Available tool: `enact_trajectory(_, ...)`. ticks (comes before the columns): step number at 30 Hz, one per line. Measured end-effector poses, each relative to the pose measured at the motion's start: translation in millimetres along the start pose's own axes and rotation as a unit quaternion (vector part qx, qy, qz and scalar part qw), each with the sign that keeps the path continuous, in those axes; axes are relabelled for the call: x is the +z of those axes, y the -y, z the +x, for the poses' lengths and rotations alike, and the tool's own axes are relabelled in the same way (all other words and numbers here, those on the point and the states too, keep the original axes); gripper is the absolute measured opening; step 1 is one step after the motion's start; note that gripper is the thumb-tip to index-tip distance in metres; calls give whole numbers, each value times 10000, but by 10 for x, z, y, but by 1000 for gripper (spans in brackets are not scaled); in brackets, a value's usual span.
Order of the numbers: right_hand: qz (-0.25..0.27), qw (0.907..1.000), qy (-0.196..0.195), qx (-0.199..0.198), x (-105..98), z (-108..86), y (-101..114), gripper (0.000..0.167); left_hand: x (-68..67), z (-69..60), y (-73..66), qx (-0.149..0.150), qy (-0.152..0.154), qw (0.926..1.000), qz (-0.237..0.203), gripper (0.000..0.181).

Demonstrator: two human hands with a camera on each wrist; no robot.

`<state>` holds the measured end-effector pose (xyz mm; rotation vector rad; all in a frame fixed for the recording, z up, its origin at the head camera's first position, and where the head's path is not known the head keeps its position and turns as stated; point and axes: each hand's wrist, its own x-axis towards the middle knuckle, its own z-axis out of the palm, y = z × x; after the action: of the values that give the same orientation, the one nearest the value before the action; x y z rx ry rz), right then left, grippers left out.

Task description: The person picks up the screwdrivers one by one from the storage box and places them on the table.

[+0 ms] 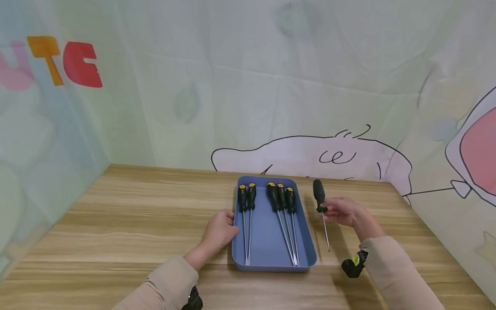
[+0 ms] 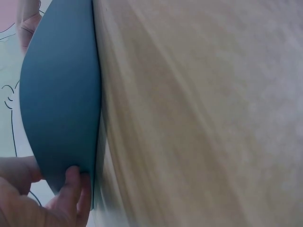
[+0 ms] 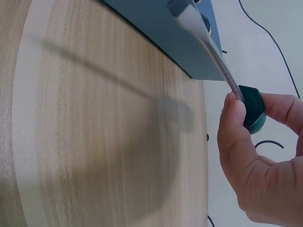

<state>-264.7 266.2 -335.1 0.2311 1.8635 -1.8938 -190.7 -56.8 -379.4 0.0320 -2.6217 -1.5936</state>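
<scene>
In the head view a blue tray (image 1: 263, 241) lies on the table. Two screwdrivers (image 1: 247, 202) with black handles and yellow ends rest along its left side, and three more screwdrivers (image 1: 281, 200) lie together toward its right. My left hand (image 1: 218, 230) grips the tray's left wall, thumb over the rim and fingers against the outside, as the left wrist view also shows. To the right of the tray, my right hand (image 1: 342, 212) pinches another screwdriver (image 1: 319, 193) near the lower end of its handle. Its flat-tipped shaft (image 3: 215, 56) points toward the camera in the right wrist view.
The wood-grain table (image 1: 155, 206) extends on both sides of the tray. A printed cloth (image 1: 240, 99) hangs behind and at the sides of the table. Dark wrist-worn devices (image 1: 353, 265) show at both sleeves.
</scene>
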Motion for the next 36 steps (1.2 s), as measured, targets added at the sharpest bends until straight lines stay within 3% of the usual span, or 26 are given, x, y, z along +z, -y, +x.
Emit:
enact_trajectory(10,16,10000,-7,-20,-25,33,-61,21,2,8,11,-34,25,10000,-5,27)
enact_trajectory(36,-467,9967,-591,295,-59,62,-174,36,-6,1,14,-12,4,10000,-8,29)
